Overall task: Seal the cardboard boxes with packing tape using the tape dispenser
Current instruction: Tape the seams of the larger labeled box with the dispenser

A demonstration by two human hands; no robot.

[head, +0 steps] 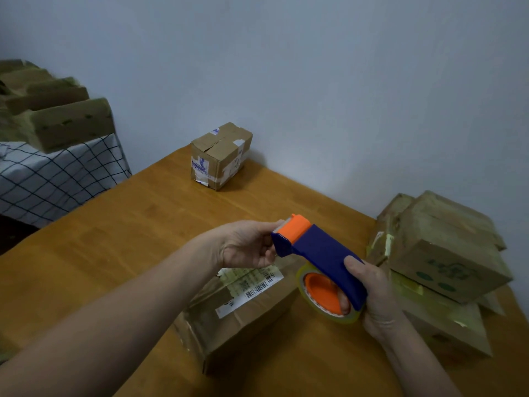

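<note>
Tape dispenser (317,253): blue and orange, held in the air over the near box, orange head pointing away.
Right hand (372,299): fingers curled round the blue body, beside the tape roll (326,303).
Left hand (246,245): fingers pinching the dispenser's head end.
Near box (237,316): on the table (114,239), below both hands, barcode label on top.
Far box (220,154): by the wall, well apart.
Box stack (446,262): table's right side.

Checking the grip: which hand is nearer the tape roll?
Right. The right hand grips the dispenser beside the tape roll; the left hand holds its orange front end, farther off.
</note>
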